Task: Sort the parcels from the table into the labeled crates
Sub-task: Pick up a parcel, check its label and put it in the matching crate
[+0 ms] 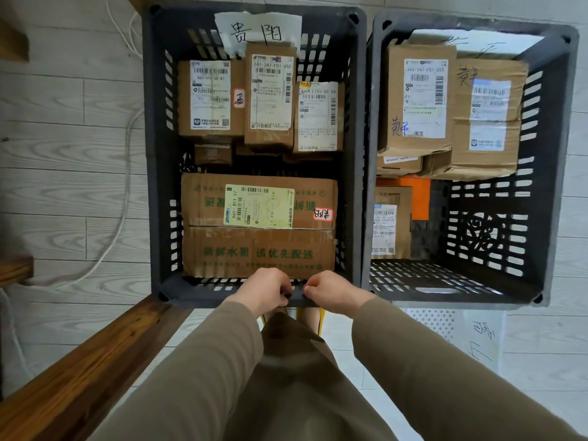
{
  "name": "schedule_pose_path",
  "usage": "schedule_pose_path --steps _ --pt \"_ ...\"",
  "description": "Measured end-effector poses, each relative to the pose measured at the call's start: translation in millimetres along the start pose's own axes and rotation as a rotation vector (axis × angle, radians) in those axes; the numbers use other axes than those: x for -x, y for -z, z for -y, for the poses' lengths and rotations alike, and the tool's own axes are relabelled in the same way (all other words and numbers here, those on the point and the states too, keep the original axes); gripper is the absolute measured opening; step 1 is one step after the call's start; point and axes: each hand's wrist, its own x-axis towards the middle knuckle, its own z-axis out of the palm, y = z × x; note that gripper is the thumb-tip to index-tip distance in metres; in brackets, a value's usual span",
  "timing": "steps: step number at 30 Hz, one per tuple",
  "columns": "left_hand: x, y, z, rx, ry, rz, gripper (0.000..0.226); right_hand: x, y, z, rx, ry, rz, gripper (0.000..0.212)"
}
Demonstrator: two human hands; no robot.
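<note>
Gripping the near rim of the left crate [159, 173], both hands sit at lower centre of the frame: left hand [265, 289] and right hand [331, 291], side by side and just apart, fingers [286, 292] curled shut over the rim edge. No parcel is in either hand.

Left crate, dark slatted plastic, upper centre: paper label [259, 31] with handwritten characters on its far wall. Contents:
- big box [257, 246], brown with green print and a yellow-green shipping slip, lying flat in the near half, its near edge just beyond the knuckles, not touched by the fingers.
- three upright boxes along the far half: left box [208, 97], middle box [270, 97], right box [318, 117], each with a white shipping slip; smaller boxes partly hidden beneath them.

Right crate [553, 173], same type, touching the left crate's side, upper right: two large boxes at the far end, one [420, 97] beside the other [490, 119], both with white slips and handwriting; a smaller box [391, 221] and an orange item [420, 198] below them; near half shows bare slatted floor.

Wooden surface [86, 377] edge at lower left. White cable [124, 198] on the floor, left of the crates. Olive sleeves fill the lower frame.
</note>
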Motion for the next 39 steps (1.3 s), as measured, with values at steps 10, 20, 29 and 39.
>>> schedule_pose_path --steps 10,20,29,39 --pt "-19 101 -28 0.156 -0.097 -0.429 0.026 -13 70 57 -0.959 0.045 -0.361 0.014" --pt "-97 160 -23 -0.376 -0.015 -0.52 0.091 -80 127 103 -1.604 -0.012 -0.389 0.035" --pt "-117 177 -21 -0.651 -0.036 -0.457 0.131 -114 138 119 -1.791 0.046 -0.395 0.039" --pt "-120 179 -22 -0.488 -0.085 -0.347 0.13 -116 140 132 -1.809 -0.004 -0.547 0.032"
